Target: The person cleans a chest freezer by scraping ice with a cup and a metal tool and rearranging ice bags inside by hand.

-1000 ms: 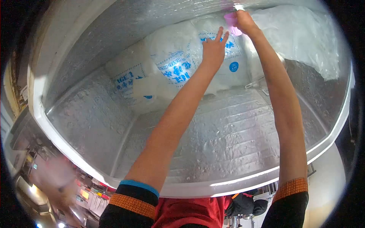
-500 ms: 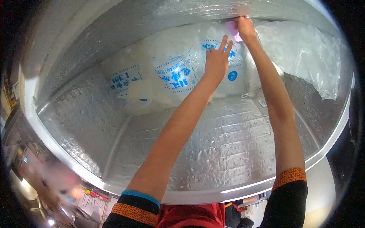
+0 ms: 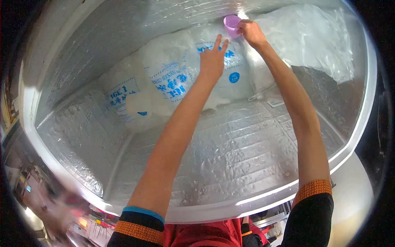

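The purple cup [image 3: 231, 27] is near the far wall of a big container, whose inside is silver and whose rim [image 3: 193, 214] is white. The right hand [image 3: 252, 33] has its fingers closed on the side of this cup, and the mouth of the cup is turned partly to the camera, so one can see inside it. The left hand [image 3: 212, 60] is near the cup but apart from it, above the printed bag [image 3: 227, 74] with blue letters and a round blue mark. Two of its fingers are stretched and spread, and it has hold of nothing that I can see; whether it presses on the plastic, I cannot tell. To the left of this bag lie the middle bag [image 3: 175, 81] and the left bag [image 3: 123, 96], both also with blue print, side by side along the far wall. To the right of the cup, a large clear plastic sheet [image 3: 310, 37] is spread, wrinkled and shiny. Below the right forearm, a small white slotted piece [image 3: 276, 103] lies on the silver floor [image 3: 238, 154], and just beside it is a pale looped thing [image 3: 256, 97], partly unclear.
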